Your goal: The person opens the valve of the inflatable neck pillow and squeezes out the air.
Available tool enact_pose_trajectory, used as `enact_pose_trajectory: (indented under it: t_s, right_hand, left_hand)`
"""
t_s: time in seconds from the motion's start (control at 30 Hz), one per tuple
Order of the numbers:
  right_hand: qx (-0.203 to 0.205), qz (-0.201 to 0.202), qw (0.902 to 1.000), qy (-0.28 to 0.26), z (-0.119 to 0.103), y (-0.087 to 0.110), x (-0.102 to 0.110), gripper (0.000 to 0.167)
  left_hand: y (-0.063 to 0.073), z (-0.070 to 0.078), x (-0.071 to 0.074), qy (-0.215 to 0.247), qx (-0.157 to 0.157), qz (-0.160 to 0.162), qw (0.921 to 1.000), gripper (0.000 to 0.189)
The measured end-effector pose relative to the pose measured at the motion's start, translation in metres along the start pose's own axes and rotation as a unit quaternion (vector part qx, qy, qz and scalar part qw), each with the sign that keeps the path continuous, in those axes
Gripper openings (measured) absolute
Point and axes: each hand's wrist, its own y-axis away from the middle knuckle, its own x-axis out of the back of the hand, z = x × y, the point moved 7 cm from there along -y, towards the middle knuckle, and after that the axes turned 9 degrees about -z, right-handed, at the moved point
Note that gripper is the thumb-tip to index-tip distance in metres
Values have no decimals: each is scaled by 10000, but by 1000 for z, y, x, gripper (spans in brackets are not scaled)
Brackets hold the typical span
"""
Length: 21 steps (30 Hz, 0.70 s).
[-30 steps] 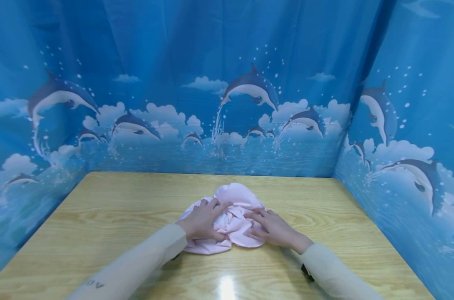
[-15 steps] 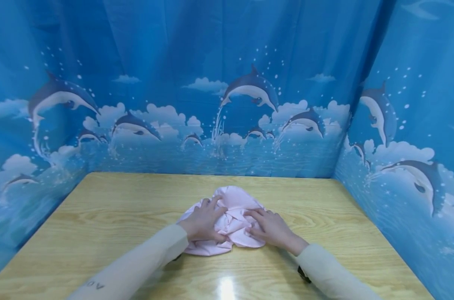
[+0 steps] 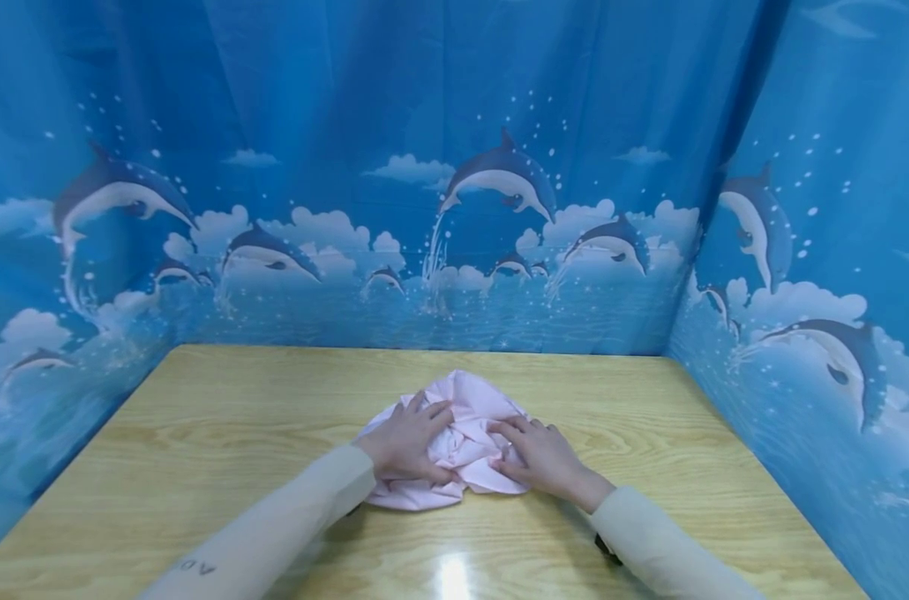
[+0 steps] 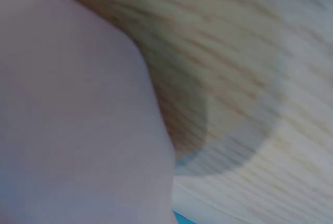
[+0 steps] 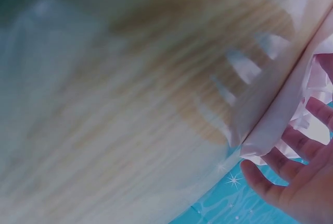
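Note:
A crumpled light pink cloth point(image 3: 472, 396) lies in a loose heap near the middle of the wooden table. My left hand point(image 3: 407, 440) rests on its left side with the fingers spread over the folds. On the right side my right hand point(image 3: 546, 460) touches the cloth, its fingers apart and slightly bent. The right wrist view shows these fingers point(image 5: 276, 164) along the edge of the pink fabric point(image 5: 281, 112). In the left wrist view a pale, blurred surface fills the left half, and the left fingers are hidden there.
The wood-grain table point(image 3: 237, 400) reaches back to a blue curtain point(image 3: 334, 308) printed with dolphins and clouds. Another curtain side point(image 3: 814, 417) runs along the right edge. A bright light reflection shows on the tabletop near the front.
The left fingers have drawn in a little, and the right hand has shifted slightly left. The far part of the cloth has narrowed into a more pointed fold.

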Motion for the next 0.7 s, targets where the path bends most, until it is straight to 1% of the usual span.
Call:
enact_pose_trajectory:
  t_s: [0.1, 0.17, 0.27, 0.4, 0.5, 0.63, 0.7]
  right_hand:
    - [-68, -67, 9999, -44, 1, 0, 0, 52]
    - [-105, -110, 9999, -79, 2, 0, -1, 53]
    - [-144, -124, 9998, -44, 2, 0, -1, 54]
    - [-178, -82, 9998, 78, 3, 0, -1, 54]
    - [-187, -73, 9997, 108, 4, 0, -1, 55]
    - [-197, -55, 9998, 83, 4, -1, -2, 57]
    - [-228, -43, 9997, 91, 5, -2, -2, 57]
  left_hand:
    - [-2, -1, 0, 70, -22, 26, 10000, 85]
    - [-2, -1, 0, 82, -19, 37, 10000, 86]
    - [-2, -1, 0, 73, 28, 77, 9999, 93]
    - [0, -2, -1, 156, 166, 104, 9997, 107]
    - [2, -2, -1, 151, 245, 99, 9995, 111]
    - [2, -2, 1, 131, 319, 80, 9994, 106]
    - [2, -2, 1, 198, 381, 48, 9991, 102]
